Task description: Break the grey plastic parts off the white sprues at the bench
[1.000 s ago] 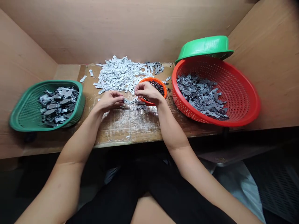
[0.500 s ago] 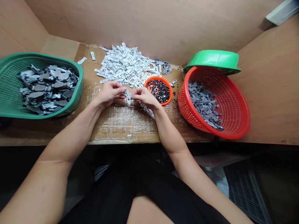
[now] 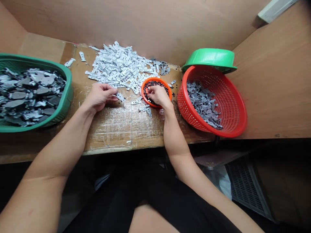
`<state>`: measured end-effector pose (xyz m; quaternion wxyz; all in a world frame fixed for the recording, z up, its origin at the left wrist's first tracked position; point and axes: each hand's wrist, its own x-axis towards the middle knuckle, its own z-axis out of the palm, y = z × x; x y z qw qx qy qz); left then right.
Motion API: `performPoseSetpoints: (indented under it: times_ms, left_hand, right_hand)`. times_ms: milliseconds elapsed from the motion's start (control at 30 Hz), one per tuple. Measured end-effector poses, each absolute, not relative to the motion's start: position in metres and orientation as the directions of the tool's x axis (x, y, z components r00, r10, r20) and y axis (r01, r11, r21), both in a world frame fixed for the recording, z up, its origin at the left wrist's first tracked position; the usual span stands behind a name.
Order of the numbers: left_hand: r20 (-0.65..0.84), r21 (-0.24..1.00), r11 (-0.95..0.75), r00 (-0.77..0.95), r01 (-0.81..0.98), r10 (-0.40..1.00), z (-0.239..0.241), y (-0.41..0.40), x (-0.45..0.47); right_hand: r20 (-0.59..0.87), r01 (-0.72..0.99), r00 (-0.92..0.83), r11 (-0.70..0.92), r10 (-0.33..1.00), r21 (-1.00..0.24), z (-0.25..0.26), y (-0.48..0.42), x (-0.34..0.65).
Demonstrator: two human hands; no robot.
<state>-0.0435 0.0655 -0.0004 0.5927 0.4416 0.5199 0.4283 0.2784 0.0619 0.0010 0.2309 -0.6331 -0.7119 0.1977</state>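
Note:
My left hand (image 3: 99, 96) rests on the wooden bench (image 3: 116, 126) with its fingers pinched on a small grey metal piece (image 3: 120, 96). My right hand (image 3: 158, 94) reaches into the small orange bowl (image 3: 168, 89) of tiny dark beads, fingers curled down among them; what they grip is hidden. A big heap of pale metal strips (image 3: 119, 66) lies just behind both hands. A few loose strips (image 3: 143, 105) lie between the hands.
A green basket (image 3: 64, 100) of dark grey metal parts stands at the left. A red mesh basket (image 3: 230, 106) with more grey parts sits at the right, a green basket (image 3: 210, 58) upturned behind it. Wooden walls close in the back and both sides.
My right hand left the piece held between both hands and moved right into the orange bowl. My left hand kept the metal piece. The view shifted slightly to the right.

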Motion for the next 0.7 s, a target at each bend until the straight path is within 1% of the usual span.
performPoseSetpoints:
  times_ms: [100, 167, 233, 400, 500, 600, 700]
  left_hand:
    - [-0.248, 0.967, 0.254, 0.108, -0.038, 0.963, 0.001, 0.062, -0.040]
    - [-0.248, 0.967, 0.253, 0.115, -0.036, 0.962, 0.002, 0.060, -0.038]
    - [-0.244, 0.967, 0.250, 0.117, -0.040, 0.963, 0.002, 0.059, -0.038]
    - [-0.225, 0.971, 0.233, 0.128, -0.051, 0.966, 0.000, 0.058, -0.036]
    - [-0.233, 0.968, 0.244, 0.145, -0.063, 0.962, -0.001, 0.056, -0.033]
    - [-0.267, 0.957, 0.281, 0.161, -0.075, 0.950, 0.000, 0.051, -0.028]
    - [-0.295, 0.948, 0.310, 0.167, -0.072, 0.941, 0.005, 0.046, -0.023]
  right_hand:
    - [0.100, 0.857, -0.137, 0.169, 0.985, -0.486, -0.006, 0.062, 0.272]
    - [0.113, 0.866, -0.134, 0.172, 0.984, -0.470, -0.008, 0.063, 0.273]
    - [0.129, 0.847, -0.132, 0.180, 0.983, -0.500, -0.008, 0.064, 0.279]
    - [0.168, 0.730, -0.145, 0.220, 0.975, -0.647, 0.007, 0.061, 0.288]
    - [0.201, 0.713, -0.159, 0.253, 0.967, -0.654, 0.020, 0.050, 0.269]
    - [0.211, 0.685, -0.293, 0.359, 0.933, -0.634, 0.028, 0.036, 0.237]
    - [0.262, 0.610, -0.435, 0.496, 0.862, -0.618, 0.027, 0.026, 0.208]
